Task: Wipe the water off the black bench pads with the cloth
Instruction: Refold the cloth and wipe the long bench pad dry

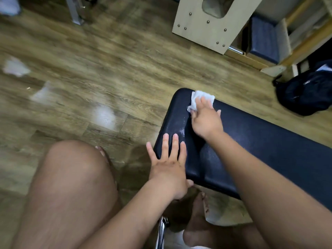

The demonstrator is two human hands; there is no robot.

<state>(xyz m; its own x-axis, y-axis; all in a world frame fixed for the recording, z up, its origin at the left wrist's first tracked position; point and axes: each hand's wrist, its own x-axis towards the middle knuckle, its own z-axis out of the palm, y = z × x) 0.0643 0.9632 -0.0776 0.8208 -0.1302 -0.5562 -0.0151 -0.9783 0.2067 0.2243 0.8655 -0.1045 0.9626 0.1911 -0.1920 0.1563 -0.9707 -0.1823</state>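
White cloth (pixel 201 98) sits under the flat right hand (pixel 206 121); left hand (pixel 168 168) lies spread on black pad (pixel 269 141).

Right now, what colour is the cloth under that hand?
The cloth is white, seen in the head view, under the right hand.

Small gym or exercise studio, long black bench pad (pixel 269 141), chrome leg (pixel 161 230) beneath, pale bolted wooden apparatus panel (pixel 206 35), navy padded box (pixel 264 42) beside it, wood-plank floor (pixel 107 60), black bag (pixel 305 94) lying nearby.
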